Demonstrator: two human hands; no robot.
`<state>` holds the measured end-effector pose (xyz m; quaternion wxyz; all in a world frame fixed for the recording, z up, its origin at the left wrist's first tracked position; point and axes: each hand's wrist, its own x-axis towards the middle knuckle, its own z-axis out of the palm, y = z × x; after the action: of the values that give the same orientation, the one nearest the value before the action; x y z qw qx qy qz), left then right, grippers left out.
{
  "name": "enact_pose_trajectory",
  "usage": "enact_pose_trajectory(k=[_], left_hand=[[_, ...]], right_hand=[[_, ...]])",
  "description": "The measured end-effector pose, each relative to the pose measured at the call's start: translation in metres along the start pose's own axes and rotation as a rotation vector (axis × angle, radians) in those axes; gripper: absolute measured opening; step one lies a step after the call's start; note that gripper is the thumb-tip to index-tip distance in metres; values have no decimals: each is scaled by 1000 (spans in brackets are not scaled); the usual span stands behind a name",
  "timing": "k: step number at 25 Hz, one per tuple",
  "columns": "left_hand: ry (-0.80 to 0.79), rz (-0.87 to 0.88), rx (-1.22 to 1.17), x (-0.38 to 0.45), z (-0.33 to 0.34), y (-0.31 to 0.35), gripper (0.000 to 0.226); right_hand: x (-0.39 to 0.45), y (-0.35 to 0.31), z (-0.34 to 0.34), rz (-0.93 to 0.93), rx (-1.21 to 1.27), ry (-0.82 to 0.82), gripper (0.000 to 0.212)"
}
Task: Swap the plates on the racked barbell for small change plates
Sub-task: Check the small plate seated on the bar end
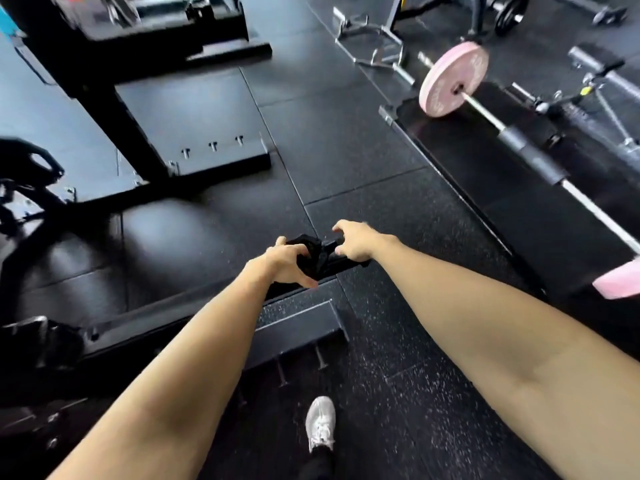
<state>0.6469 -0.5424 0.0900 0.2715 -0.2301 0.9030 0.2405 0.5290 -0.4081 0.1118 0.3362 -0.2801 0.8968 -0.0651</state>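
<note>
We have our left hand (289,263) curled round the black collar (313,254) on the barbell sleeve (341,261), right hand (356,242) fingers pinching its end to steady it, no plates visible here.

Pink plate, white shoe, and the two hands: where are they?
pink plate (453,79), head view, on its flat face.
white shoe (320,424), head view, on the laces.
left hand (285,263), head view, on its back.
right hand (355,240), head view, on its back.

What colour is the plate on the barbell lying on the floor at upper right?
Pale pink. The plate on the barbell shows best in the head view, the only one.
</note>
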Motion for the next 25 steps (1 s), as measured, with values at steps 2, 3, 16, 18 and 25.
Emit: enact_pose_trajectory(k=[2,3,16,18,25], left_hand=[[100,25,43,9,16,1,59],[145,65,11,12,20,1,49],[215,350,-232,-67,-18,0,31],[268,381,-287,-107,-21,10,28],[394,420,-527,-270,-22,33,15]], right_hand=[[13,7,18,-2,-18,-33,49],[17,10,25,-8,-24,-23,48],[-82,7,-23,-227,213,107,17],[-121,3,-28,-277,286,145,14],[-258,-12,-36,-377,567,133,15]])
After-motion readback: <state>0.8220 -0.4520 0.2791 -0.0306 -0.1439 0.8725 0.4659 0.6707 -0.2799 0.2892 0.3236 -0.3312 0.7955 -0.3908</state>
